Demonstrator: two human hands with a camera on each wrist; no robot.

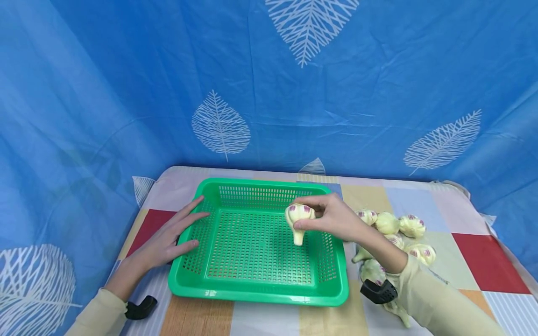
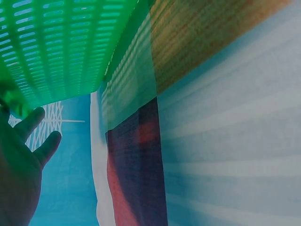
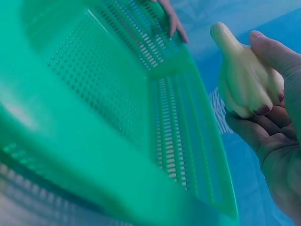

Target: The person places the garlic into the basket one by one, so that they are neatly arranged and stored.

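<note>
My right hand (image 1: 332,215) holds a garlic bulb (image 1: 299,217) above the right side of a green plastic basket (image 1: 258,301). Thumb and fingers pinch the bulb, and its pale stem points down toward the basket floor in the head view. In the right wrist view the garlic bulb (image 3: 249,77) shows purple-tipped cloves resting against the fingers. At the basket's left rim lies my left hand (image 1: 168,240), fingers spread and straight over the edge. The left wrist view shows that hand (image 2: 23,160) beside the perforated basket wall (image 2: 61,52).
Several more garlic bulbs (image 1: 412,226) lie in a pile right of the basket, partly hidden under my right forearm. A patchwork tablecloth (image 1: 483,261) covers the table. Blue curtain (image 1: 357,116) with white leaf prints hangs behind and to the sides.
</note>
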